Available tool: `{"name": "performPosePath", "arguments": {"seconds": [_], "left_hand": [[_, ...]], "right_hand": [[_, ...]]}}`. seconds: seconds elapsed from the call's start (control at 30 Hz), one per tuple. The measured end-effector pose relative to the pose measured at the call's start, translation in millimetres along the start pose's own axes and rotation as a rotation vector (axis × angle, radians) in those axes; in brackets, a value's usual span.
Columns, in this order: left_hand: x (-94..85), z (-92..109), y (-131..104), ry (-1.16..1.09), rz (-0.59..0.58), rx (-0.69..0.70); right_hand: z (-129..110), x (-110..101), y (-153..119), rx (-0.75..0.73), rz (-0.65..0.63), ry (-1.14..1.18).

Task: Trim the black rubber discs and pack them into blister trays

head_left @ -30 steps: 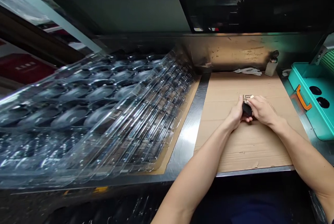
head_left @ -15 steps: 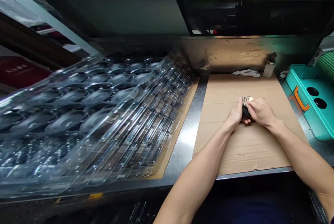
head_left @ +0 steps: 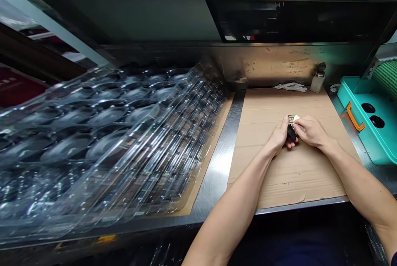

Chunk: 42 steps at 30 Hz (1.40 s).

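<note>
Above a sheet of brown cardboard (head_left: 269, 175), my left hand (head_left: 280, 134) is closed round a small black rounded part (head_left: 291, 132), its fingertips showing beneath it. Close beside it on the right, my right hand (head_left: 310, 130) pinches a small pale piece (head_left: 296, 118) at the upper end of the black part. Dark printed lines (head_left: 290, 118) show on the cardboard just beyond the hands.
Stacked clear plastic trays (head_left: 108, 146) with black round parts fill the left. A white glove or cloth (head_left: 290, 87) and a small bottle (head_left: 317, 81) stand at the back. A teal bin (head_left: 372, 146) with two black parts is at right.
The view has shifted slightly, so the surroundings appear a little further left. My right hand has drawn back slightly from the black part, which shows more fully.
</note>
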<state>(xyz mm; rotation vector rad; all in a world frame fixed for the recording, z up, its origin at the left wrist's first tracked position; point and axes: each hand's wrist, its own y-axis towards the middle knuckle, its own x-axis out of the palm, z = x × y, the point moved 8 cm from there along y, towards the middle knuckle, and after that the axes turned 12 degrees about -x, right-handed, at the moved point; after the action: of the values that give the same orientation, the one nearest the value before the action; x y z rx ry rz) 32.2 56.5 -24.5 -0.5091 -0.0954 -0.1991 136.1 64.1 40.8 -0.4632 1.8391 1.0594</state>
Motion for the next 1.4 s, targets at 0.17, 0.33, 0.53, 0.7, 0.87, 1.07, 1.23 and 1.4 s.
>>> {"name": "performPosePath", "arguments": {"seconds": [0.17, 0.33, 0.53, 0.7, 0.87, 1.07, 1.23, 1.4], "left_hand": [[1.3, 0, -2, 0.047, -0.043, 0.01], [1.5, -1, -1, 0.057, -0.055, 0.005], [1.1, -2, 0, 0.06, -0.06, 0.041], [1.2, -3, 0, 0.047, -0.052, 0.035], [-1.7, -2, 1, 0.017, -0.04, 0.061], [-0.1, -3, 1, 0.047, -0.043, 0.052], [-7.5, -3, 1, -0.126, -0.083, -0.013], [-23.3, -6, 2, -0.538, -0.187, -0.187]], "right_hand": [[0, -2, -1, 0.018, -0.064, -0.052], [-3, -3, 1, -0.016, -0.068, -0.014], [-6, 1, 0, -0.063, -0.048, -0.066], [-10, 3, 1, -0.08, -0.04, -0.127], [-10, 7, 2, -0.068, -0.055, -0.136], [-11, 6, 4, -0.064, -0.027, -0.098], [-1, -2, -2, 0.005, -0.044, -0.132], [47, -36, -26, 0.346, 0.115, -0.295]]}}
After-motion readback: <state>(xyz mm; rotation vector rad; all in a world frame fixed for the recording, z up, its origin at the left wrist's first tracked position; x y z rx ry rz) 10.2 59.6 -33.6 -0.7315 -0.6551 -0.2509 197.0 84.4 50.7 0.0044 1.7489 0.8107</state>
